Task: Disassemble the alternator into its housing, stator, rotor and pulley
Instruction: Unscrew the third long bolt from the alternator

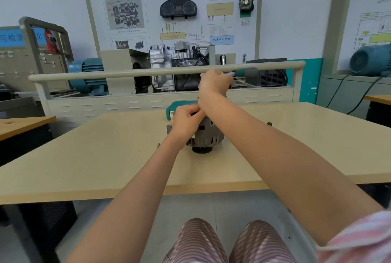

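Note:
The grey alternator (208, 136) stands on the beige table (105, 157) with its dark pulley (201, 149) facing down. My left hand (186, 118) grips the top of the alternator, its fingers curled over the upper edge. Directly above it, my right hand (214, 82) is raised in a fist around a tool handle (231, 73), of which only a pale end shows. The tool's shaft and the alternator's top face are hidden behind my hands and right wrist.
A teal case (169, 111) lies just behind the alternator. A small bolt (269, 124) sits on the table to the right and another small part (158, 145) to the left. Beyond the table stands a training bench with a rail (127, 74) and a gearbox (169, 57).

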A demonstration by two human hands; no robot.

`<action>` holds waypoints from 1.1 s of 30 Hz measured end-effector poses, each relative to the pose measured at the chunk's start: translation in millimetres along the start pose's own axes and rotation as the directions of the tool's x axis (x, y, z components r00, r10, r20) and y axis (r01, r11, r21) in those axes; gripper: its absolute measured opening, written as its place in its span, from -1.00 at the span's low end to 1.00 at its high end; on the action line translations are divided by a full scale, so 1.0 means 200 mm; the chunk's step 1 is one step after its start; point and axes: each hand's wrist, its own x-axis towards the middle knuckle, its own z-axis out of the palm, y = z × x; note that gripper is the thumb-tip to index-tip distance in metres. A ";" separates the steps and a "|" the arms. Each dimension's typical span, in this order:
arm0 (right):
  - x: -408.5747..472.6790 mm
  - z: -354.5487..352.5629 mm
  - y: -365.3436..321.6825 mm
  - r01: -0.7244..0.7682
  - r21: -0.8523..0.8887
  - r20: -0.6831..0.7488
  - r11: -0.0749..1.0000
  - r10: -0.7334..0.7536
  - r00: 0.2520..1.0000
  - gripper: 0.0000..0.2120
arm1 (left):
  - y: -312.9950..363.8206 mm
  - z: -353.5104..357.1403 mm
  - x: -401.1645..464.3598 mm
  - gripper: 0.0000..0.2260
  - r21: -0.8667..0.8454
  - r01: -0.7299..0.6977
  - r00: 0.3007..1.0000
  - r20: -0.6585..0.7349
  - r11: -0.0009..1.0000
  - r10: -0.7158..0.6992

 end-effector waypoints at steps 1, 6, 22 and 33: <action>0.00 0.00 -0.01 -0.034 -0.009 0.021 0.999 0.034 0.999 -0.63 | 0.00 0.00 0.00 -0.72 -0.006 -0.004 1.000 0.000 1.000 0.004; -0.01 -0.03 -0.07 -0.244 -0.067 0.181 0.968 0.252 0.951 -0.78 | 0.01 -0.01 0.00 -0.86 -0.027 -0.011 0.998 0.068 1.000 0.013; 0.01 0.02 -0.01 -0.002 -0.061 -0.047 0.998 -0.001 0.999 -0.64 | 0.00 0.01 0.00 -0.76 -0.017 0.009 1.000 0.014 1.000 -0.009; 0.06 -0.05 -0.12 -0.377 -0.282 0.414 0.882 0.466 0.782 -0.65 | 0.00 -0.02 0.02 -0.80 -0.056 0.004 0.994 0.110 0.998 0.002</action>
